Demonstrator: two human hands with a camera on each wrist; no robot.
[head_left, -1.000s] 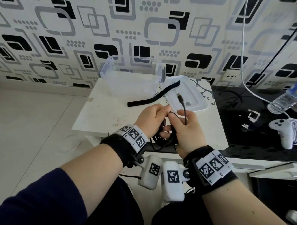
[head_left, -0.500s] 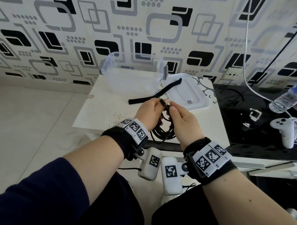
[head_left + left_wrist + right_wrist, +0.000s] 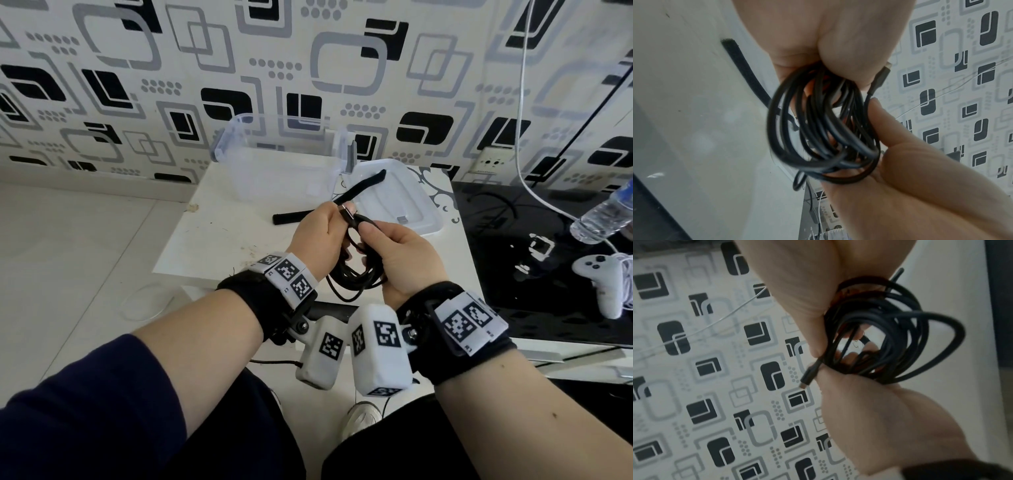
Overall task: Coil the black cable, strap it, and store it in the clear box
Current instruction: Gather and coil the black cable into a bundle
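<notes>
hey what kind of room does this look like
Probably a home living room: patterned wallpaper with a wall socket, a low white table, and a game controller on a glossy black stand.

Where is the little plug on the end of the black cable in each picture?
Head: the black cable's small metal-tipped plug sits upper centre, at the left hand's fingertips.
Left wrist: plug upper right of centre.
Right wrist: plug centre, pointing down-left.
Shared landmark: the coiled black cable beside it.
</notes>
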